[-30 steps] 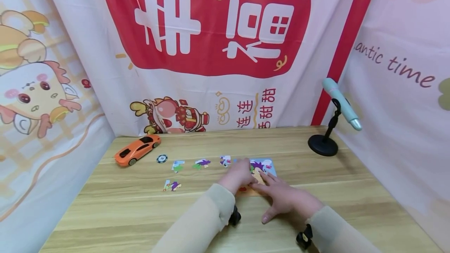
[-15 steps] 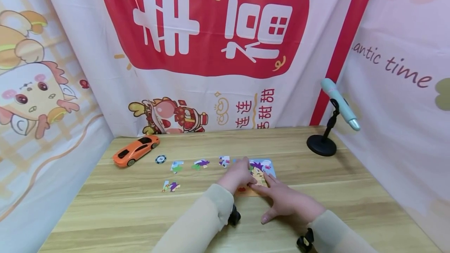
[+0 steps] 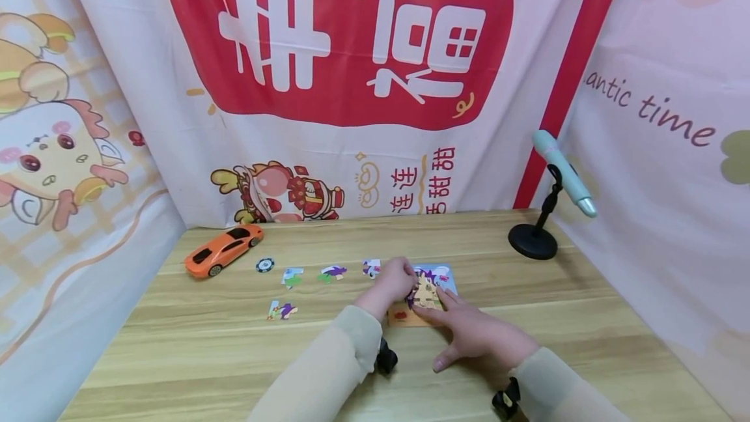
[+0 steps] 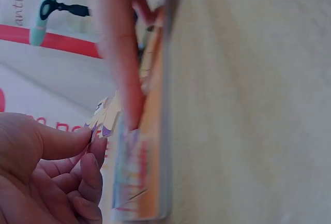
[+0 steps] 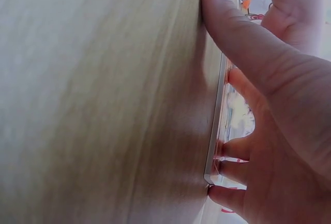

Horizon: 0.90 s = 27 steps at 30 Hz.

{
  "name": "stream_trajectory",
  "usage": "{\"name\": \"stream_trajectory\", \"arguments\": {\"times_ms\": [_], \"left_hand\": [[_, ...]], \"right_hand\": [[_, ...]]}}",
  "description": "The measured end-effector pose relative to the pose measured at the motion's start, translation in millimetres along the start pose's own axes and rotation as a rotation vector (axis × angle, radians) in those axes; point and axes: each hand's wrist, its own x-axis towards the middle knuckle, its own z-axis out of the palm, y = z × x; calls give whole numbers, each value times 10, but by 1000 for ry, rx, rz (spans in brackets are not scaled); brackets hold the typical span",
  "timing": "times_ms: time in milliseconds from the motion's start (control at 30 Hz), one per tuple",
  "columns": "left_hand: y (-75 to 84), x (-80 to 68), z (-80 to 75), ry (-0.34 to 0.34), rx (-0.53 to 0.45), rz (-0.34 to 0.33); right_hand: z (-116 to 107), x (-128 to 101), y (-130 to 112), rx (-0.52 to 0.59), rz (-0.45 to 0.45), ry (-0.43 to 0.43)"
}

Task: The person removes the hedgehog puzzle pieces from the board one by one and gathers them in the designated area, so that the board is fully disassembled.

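A puzzle board (image 3: 441,277) with a cartoon picture lies flat on the wooden table (image 3: 234,344). My left hand (image 3: 403,279) hovers at the board's left side and pinches a small puzzle piece (image 4: 105,118) between thumb and fingers. My right hand (image 3: 463,331) lies flat, its straight fingers pressing on the board's near part and the thumb resting on the table. In the right wrist view the board's edge (image 5: 216,125) runs under the fingers (image 5: 243,146). Three loose pieces (image 3: 333,272) lie in a row to the left, and one more piece (image 3: 281,310) lies nearer me.
An orange toy car (image 3: 222,249) and a small round chip (image 3: 265,265) sit at the far left of the table. A pale green microphone (image 3: 562,171) on a black stand (image 3: 532,241) is at the far right. Printed cloth walls enclose three sides.
My left hand has shifted slightly away from me and off the board, uncovering more of the picture. The right hand stays pressed on the board.
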Motion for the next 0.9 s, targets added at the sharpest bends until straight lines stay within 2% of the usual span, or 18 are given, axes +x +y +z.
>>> {"name": "stream_trajectory", "arguments": {"times_ms": [167,333,433,567,700,900], "left_hand": [[-26,-25,-254,38,-53,-3],[-92,-115,-665,42,-20,0],[-182,-199,-913,44,-6,-17],[-378,-331,-1164,56,37,-86],[-629,-451,-1301,36,106,-146],[-892,-544,-1354,10,192,-164]], "right_hand": [[9,17,-12,-2,4,-5],[12,15,-25,8,22,-7],[18,15,-18,12,35,-9],[24,17,-8,25,60,-17],[29,18,-5,32,67,-24],[26,18,-18,31,70,-24]]}}
